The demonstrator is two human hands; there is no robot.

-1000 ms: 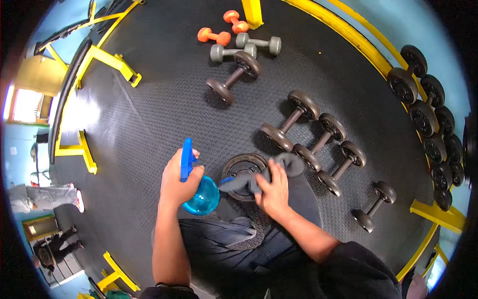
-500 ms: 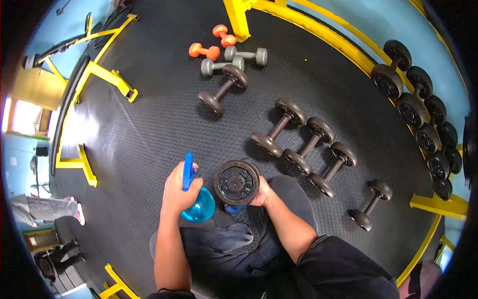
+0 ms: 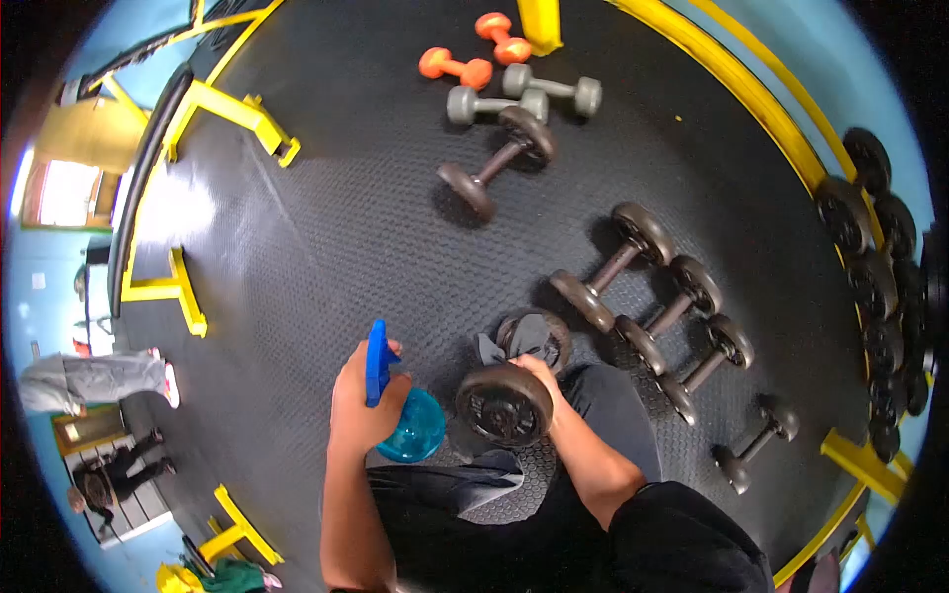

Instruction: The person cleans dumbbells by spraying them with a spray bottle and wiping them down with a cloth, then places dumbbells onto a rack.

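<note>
My left hand (image 3: 366, 400) is closed around the neck of a spray bottle (image 3: 413, 427) with a translucent teal body and a blue trigger head. Just right of it, my right hand (image 3: 539, 381) grips a dark dumbbell (image 3: 504, 405) by its handle, which is mostly hidden. The near round weight faces me, tilted, above my crossed legs. A grey cloth (image 3: 531, 336) hangs over the far weight, by my right fingers; whether they also pinch the cloth is hidden.
Several dark dumbbells (image 3: 615, 269) lie to the right on the black rubber floor (image 3: 326, 227). Farther off are grey dumbbells (image 3: 554, 89) and orange dumbbells (image 3: 455, 68). A yellow rack (image 3: 771, 119) holds more at right. A yellow-framed bench (image 3: 222, 114) and people in grey trousers (image 3: 94, 382) are left.
The dumbbell has tilted in my right hand, so its far weight and the grey cloth now show. My left hand keeps the spray bottle. The whole view has shifted.
</note>
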